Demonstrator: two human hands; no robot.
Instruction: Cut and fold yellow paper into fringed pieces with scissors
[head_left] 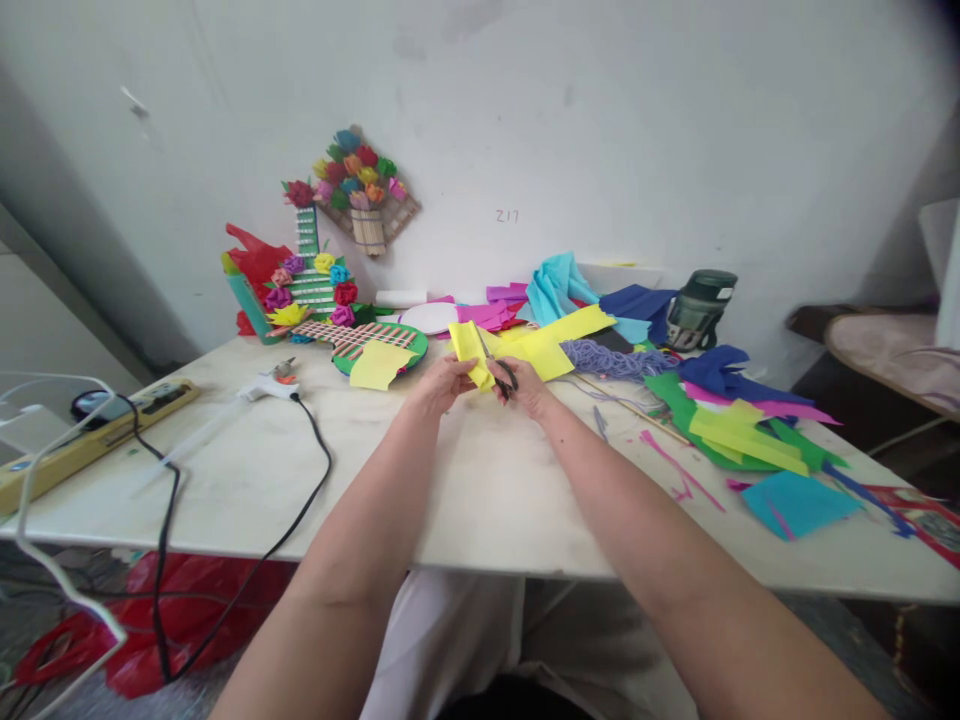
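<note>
Near the middle of the table, my left hand pinches a folded piece of yellow crepe paper by its left side. My right hand has its fingers through the dark handles of a pair of scissors. The blades point up and away from me, lying against the folded paper; whether they are cutting into it I cannot make out. Right behind my hands lies a larger yellow paper sheet. A small yellow square rests on a green guitar-shaped craft to the left.
A hot glue gun with a black cord and a power strip lie on the left. Lilac yarn, coloured paper scraps and a dark bottle are on the right. Paper flowers hang on the wall.
</note>
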